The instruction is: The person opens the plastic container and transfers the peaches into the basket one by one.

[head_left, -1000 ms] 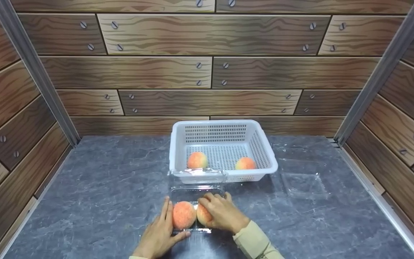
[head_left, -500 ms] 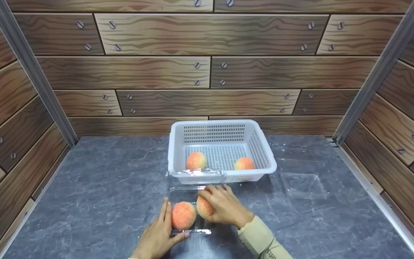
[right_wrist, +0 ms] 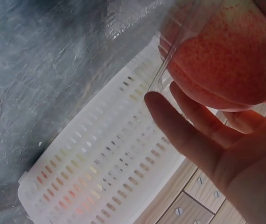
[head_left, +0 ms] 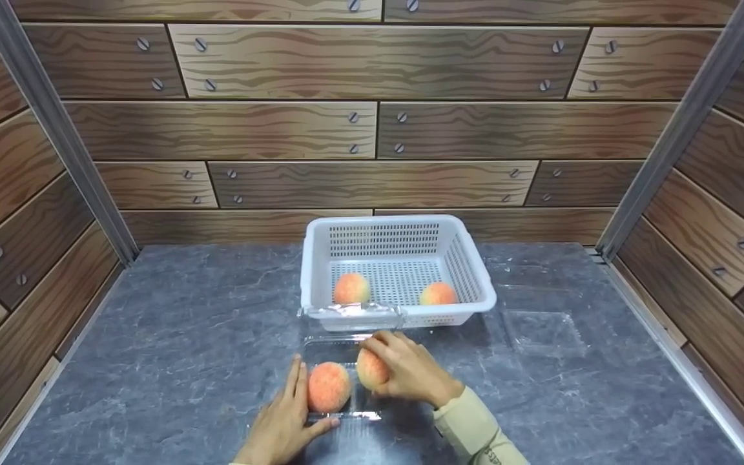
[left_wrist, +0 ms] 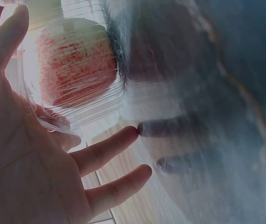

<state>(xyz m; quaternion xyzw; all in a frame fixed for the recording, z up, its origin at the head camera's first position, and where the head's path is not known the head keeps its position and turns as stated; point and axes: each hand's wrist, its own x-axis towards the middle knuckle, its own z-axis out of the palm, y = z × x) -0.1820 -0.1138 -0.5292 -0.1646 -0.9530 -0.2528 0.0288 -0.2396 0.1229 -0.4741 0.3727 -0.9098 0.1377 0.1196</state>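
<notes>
A clear plastic clamshell container (head_left: 362,416) lies on the dark marbled table, its lid (head_left: 354,311) folded back against the basket. One peach (head_left: 329,387) sits in its left part. My left hand (head_left: 278,420) rests along the container's left side, fingers straight and thumb at the front edge. In the left wrist view, that peach (left_wrist: 77,60) shows through the clear wall beside the palm (left_wrist: 30,154). My right hand (head_left: 414,373) grips a second peach (head_left: 372,369) at the container's right side. The right wrist view shows this peach (right_wrist: 226,56) above bent fingers (right_wrist: 184,126).
Behind the container stands a white slotted basket (head_left: 475,258) with two peaches, one peach (head_left: 352,288) at left and another peach (head_left: 438,294) at right. Another clear plastic container (head_left: 546,332) lies to its right. Wood-patterned walls enclose the table.
My right hand has shifted slightly right and away from me with its peach, widening the gap between the two peaches. The left hand keeps its place.
</notes>
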